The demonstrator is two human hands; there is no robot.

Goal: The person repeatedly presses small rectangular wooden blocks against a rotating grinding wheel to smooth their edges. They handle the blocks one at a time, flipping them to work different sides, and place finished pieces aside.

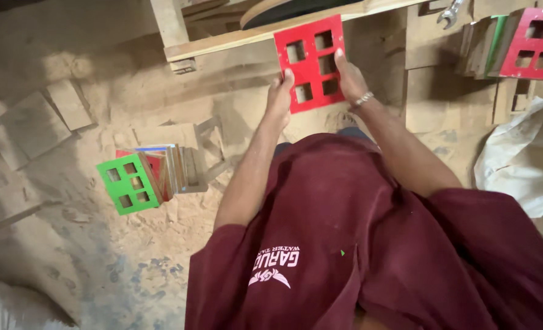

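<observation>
Left hand point(279, 98): I grip the lower left edge of the red panel point(311, 61).
Right hand point(349, 76): clamped on its right edge.
Red panel: held between my hands, square holes.
Green panel point(128, 183): fronts a stack on the sawdust floor point(100, 256), well left of my left hand.

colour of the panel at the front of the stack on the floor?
Green, with four square holes; the front panel shows best in the head view.

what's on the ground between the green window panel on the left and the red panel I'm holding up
In the head view, between the green panel and the red panel lies sawdust-covered ground with bare wooden frames stacked behind the green one.
</observation>
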